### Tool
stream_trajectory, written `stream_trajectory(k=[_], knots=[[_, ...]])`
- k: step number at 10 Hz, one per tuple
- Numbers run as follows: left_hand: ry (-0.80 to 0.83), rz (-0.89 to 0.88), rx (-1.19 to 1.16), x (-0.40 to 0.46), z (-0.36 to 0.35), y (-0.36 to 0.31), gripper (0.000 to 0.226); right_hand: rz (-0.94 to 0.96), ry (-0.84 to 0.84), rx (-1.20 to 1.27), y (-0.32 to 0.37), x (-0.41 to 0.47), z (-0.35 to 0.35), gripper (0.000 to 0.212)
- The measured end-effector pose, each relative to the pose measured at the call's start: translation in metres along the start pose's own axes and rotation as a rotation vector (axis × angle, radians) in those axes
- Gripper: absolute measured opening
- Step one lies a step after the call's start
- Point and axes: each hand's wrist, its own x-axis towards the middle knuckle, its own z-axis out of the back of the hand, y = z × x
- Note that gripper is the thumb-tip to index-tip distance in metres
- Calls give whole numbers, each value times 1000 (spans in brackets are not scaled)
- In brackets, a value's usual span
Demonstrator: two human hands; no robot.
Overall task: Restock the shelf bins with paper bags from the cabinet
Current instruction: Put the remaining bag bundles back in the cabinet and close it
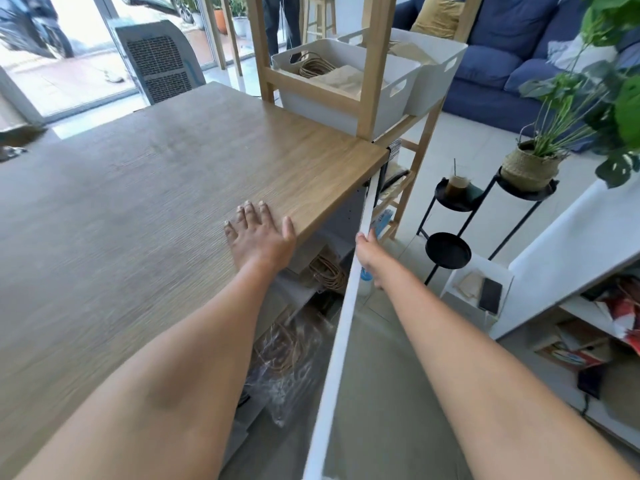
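My left hand (258, 233) lies flat, fingers straight, on the wooden cabinet top (166, 174) near its right edge. My right hand (369, 252) grips the top edge of the white cabinet door (341, 327), which stands open. Inside the cabinet are brown paper bags with twisted rope handles (325, 271), and lower down more bags wrapped in clear plastic (287, 355). Two white bins (346, 105) sit on the wooden shelf (372, 64) behind the cabinet. The nearer bin holds paper bags (341, 77) with rope handles.
A pair of black round plant stands (450, 251) with a drink and a potted plant stands right of the shelf. A low white unit (568, 251) with clutter is at the right, a blue sofa behind. An air cooler (159, 60) stands past the cabinet.
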Motion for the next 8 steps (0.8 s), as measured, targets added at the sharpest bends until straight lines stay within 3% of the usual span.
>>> stream_trajectory(k=[2,5,6,7,8], knots=[[-2,11,-12,3,0,-2,70,57,9,116,7,12,-25,60],[1,27,-41,5,0,0,70,-36,-393,171,32,12,-68,53],[-1,28,-47,6,1,-1,70,46,-431,271,24,-13,-52,44],[6,21,-40,6,0,-1,70,207,-345,342,26,-51,-15,42],[9,21,-52,3,1,-3,70,446,-298,581,47,-120,48,17]])
